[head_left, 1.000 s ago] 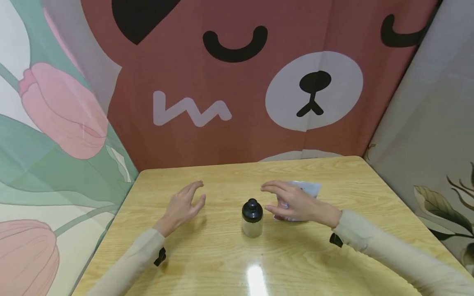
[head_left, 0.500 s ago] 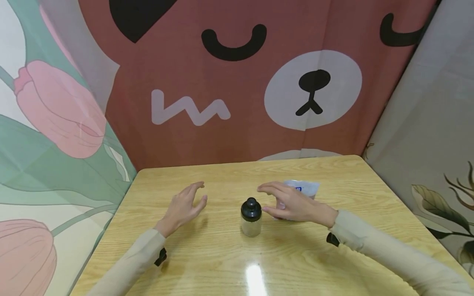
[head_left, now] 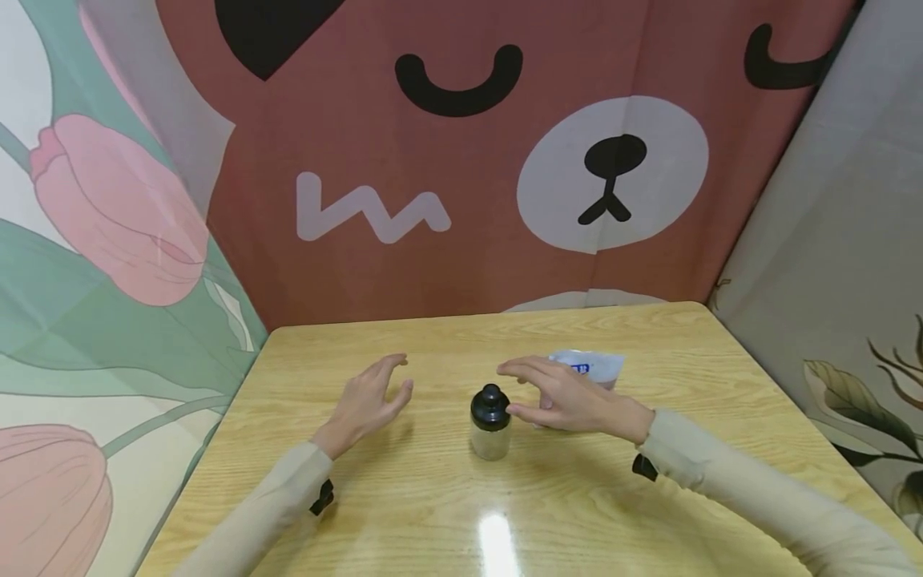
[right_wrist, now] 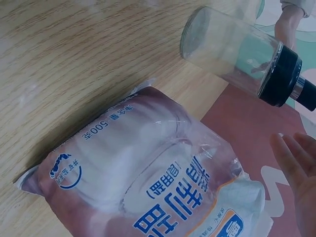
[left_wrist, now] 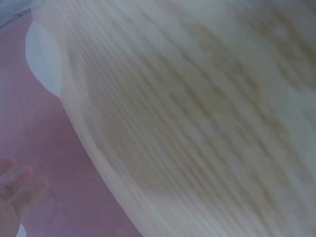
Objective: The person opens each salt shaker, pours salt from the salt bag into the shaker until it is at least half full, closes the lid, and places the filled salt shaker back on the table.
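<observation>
A clear glass jar (head_left: 490,443) with a black knobbed lid (head_left: 489,412) stands upright mid-table. My right hand (head_left: 566,396) hovers just right of it, thumb near the lid, fingers bent and holding nothing. Behind that hand, partly covered by it, is a plastic bag of salt (head_left: 604,369); the right wrist view shows this pink and white salt bag (right_wrist: 133,153) standing full beside the glass jar (right_wrist: 232,49). To the left, my left hand (head_left: 362,405) is held above the table, thumb and fingers apart, nothing in its grasp. Only some fingers (left_wrist: 22,192) appear in the left wrist view.
The light wooden table (head_left: 404,513) reaches back to a reddish curtain (head_left: 360,280) with a bear print. A floral curtain (head_left: 130,336) borders the left side and a grey one (head_left: 829,264) the right. Dark wrist cameras hang under both sleeves.
My right hand has shifted slightly left, bringing its thumb up to the jar's lid. My left hand has moved a little to the right. Jar and bag stay put.
</observation>
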Demonstrator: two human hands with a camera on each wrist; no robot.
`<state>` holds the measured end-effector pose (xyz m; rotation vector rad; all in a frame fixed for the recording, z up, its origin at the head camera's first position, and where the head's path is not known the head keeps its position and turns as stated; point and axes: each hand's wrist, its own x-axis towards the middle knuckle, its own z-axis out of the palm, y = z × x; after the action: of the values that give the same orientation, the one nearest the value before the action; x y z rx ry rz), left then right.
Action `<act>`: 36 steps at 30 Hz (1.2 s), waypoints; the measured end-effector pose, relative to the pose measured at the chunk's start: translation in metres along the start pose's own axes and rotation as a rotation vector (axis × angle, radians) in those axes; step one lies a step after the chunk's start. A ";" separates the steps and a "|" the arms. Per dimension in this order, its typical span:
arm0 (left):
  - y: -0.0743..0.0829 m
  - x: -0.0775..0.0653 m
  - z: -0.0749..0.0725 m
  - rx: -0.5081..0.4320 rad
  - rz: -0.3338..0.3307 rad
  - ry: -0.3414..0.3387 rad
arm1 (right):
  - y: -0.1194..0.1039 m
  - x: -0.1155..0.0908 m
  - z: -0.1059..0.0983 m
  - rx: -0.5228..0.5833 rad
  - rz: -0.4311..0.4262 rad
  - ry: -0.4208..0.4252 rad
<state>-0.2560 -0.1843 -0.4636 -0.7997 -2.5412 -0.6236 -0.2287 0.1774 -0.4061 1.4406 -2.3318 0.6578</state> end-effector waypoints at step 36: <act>0.013 0.003 0.008 -0.060 -0.004 -0.067 | -0.005 0.013 0.004 0.027 -0.031 -0.025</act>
<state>-0.2525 -0.1693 -0.4654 -0.8499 -2.5961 -0.6880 -0.2302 0.1633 -0.4018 1.5022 -2.3232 0.6684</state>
